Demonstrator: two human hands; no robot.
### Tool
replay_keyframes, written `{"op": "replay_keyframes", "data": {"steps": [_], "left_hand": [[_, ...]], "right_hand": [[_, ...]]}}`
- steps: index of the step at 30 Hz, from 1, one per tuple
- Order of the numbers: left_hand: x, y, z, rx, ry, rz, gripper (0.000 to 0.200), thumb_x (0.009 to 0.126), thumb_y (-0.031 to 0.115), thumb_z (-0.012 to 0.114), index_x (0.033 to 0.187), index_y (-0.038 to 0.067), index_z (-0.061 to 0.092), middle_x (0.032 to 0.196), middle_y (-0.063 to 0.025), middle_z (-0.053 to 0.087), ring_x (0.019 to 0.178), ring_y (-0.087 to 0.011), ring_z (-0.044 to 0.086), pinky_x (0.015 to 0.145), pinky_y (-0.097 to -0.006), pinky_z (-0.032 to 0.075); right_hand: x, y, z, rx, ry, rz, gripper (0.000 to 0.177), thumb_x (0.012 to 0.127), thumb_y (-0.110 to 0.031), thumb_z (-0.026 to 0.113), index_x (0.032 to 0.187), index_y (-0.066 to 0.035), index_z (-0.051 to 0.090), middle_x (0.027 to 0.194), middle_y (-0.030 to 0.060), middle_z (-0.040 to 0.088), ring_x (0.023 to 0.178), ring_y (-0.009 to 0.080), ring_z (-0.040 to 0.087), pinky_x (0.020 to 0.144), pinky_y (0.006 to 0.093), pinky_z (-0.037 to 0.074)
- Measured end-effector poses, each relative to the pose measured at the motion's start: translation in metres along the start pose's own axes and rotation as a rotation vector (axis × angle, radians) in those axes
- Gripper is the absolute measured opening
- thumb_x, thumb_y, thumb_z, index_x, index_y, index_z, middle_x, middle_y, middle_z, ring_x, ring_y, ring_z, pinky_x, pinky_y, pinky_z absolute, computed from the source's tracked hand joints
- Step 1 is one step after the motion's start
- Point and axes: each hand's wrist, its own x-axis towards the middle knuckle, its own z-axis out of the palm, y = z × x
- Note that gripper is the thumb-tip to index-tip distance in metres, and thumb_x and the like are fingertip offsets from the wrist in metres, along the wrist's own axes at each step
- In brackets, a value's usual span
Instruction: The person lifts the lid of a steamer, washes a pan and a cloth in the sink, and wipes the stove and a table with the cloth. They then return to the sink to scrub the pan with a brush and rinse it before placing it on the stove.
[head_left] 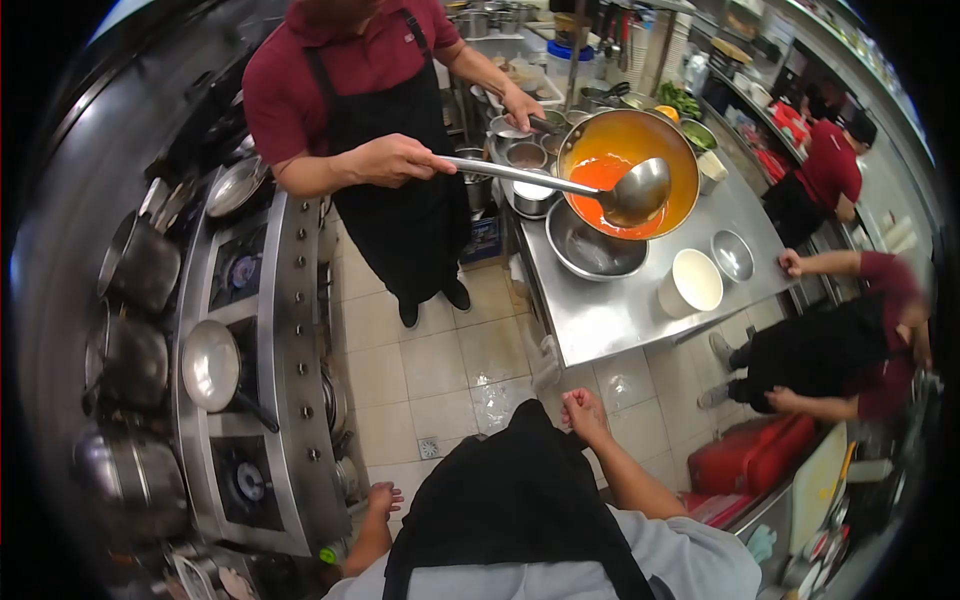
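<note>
My left hand (383,497) hangs low beside the front edge of the steel stove (300,400), fingers loosely apart, holding nothing. My right hand (583,410) is raised in front of my black apron (510,500), curled into a fist with nothing in it, just below the corner of the steel table (610,320). Across from me a person in a maroon shirt and black apron tilts a wok (628,165) of orange sauce and holds a ladle (640,192) in it.
A steel bowl (592,248), a white tub (690,282) and a small bowl (732,255) sit on the table. Pots and a pan (212,365) line the stove at left. Two more people work at right. A red crate (752,455) stands on the tiled floor.
</note>
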Motion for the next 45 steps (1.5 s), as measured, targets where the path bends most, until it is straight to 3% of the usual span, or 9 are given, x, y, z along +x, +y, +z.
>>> {"op": "replay_keyframes", "data": {"steps": [7,11,15,18,23,25,31,37,45], "left_hand": [[0.041,0.011,-0.072,-0.029,0.026,-0.061,0.026,0.090,0.023,0.046,0.113,0.011,0.048,0.084,-0.0081,0.061,0.062,-0.0214,0.062,0.049,-0.0384,0.048],[0.045,0.022,-0.061,-0.040,-0.025,-0.004,0.024,0.090,0.021,0.045,0.111,0.009,0.051,0.083,-0.0078,0.062,0.063,-0.0202,0.062,0.048,-0.0358,0.047],[0.044,0.021,-0.038,0.028,-0.082,0.013,0.023,0.090,0.021,0.045,0.108,0.008,0.053,0.082,-0.0075,0.063,0.062,-0.0193,0.062,0.048,-0.0349,0.047],[0.045,0.010,-0.033,0.555,-0.180,0.399,0.023,0.090,0.021,0.047,0.106,0.007,0.054,0.082,-0.0078,0.063,0.063,-0.0196,0.063,0.048,-0.0355,0.048],[0.054,0.002,-0.037,0.169,-0.123,0.077,0.025,0.090,0.021,0.047,0.108,0.006,0.054,0.084,-0.0086,0.063,0.063,-0.0207,0.062,0.049,-0.0374,0.048],[0.059,0.001,-0.041,0.096,-0.100,0.022,0.025,0.090,0.021,0.047,0.109,0.006,0.054,0.085,-0.0089,0.063,0.063,-0.0212,0.062,0.050,-0.0382,0.048],[0.045,0.021,-0.038,0.089,-0.081,-0.011,0.028,0.089,0.021,0.047,0.112,0.007,0.053,0.086,-0.0091,0.063,0.064,-0.0212,0.062,0.052,-0.0387,0.048],[0.039,0.030,-0.026,0.079,-0.157,0.015,0.025,0.088,0.020,0.049,0.109,0.007,0.052,0.081,-0.0078,0.063,0.061,-0.0196,0.062,0.048,-0.0362,0.048],[0.050,0.024,-0.022,0.061,-0.076,-0.032,0.021,0.087,0.018,0.052,0.106,0.008,0.053,0.081,-0.0083,0.064,0.060,-0.0189,0.062,0.046,-0.0351,0.048]], "right_hand": [[-0.031,0.010,0.034,-0.061,0.116,-0.065,0.017,0.089,-0.019,0.058,0.086,-0.003,0.054,0.064,0.0027,0.057,0.052,0.0086,0.053,0.046,0.0223,0.042],[-0.044,0.011,0.046,-0.188,0.127,-0.089,0.022,0.090,-0.023,0.058,0.084,-0.002,0.056,0.065,0.0022,0.057,0.055,0.0080,0.053,0.050,0.0246,0.043],[-0.049,0.000,0.053,-0.378,0.147,-0.165,0.023,0.087,-0.025,0.059,0.083,-0.002,0.059,0.064,0.0058,0.058,0.057,0.0138,0.055,0.053,0.0297,0.044],[-0.050,-0.001,0.055,-0.474,0.174,-0.227,0.023,0.085,-0.025,0.061,0.082,-0.002,0.060,0.064,0.0088,0.059,0.058,0.0186,0.056,0.056,0.0329,0.045],[-0.054,-0.008,0.055,-0.545,0.173,-0.278,0.022,0.085,-0.025,0.062,0.082,-0.003,0.060,0.065,0.0103,0.060,0.059,0.0217,0.057,0.057,0.0333,0.045],[-0.059,-0.015,0.056,-0.597,0.134,-0.272,0.025,0.087,-0.026,0.058,0.084,-0.001,0.060,0.069,0.0096,0.062,0.063,0.0172,0.058,0.060,0.0311,0.046],[-0.062,-0.024,0.057,-0.655,0.139,-0.294,0.026,0.086,-0.027,0.059,0.083,-0.001,0.060,0.071,0.0126,0.062,0.064,0.0226,0.060,0.062,0.0328,0.046],[-0.061,-0.014,0.057,-0.621,0.151,-0.315,0.024,0.085,-0.025,0.060,0.083,-0.001,0.060,0.071,0.0131,0.063,0.066,0.0232,0.061,0.061,0.0337,0.046],[-0.066,-0.016,0.062,-0.646,0.119,-0.255,0.022,0.084,-0.023,0.061,0.083,-0.001,0.061,0.073,0.0130,0.064,0.067,0.0241,0.062,0.063,0.0332,0.047]]}}
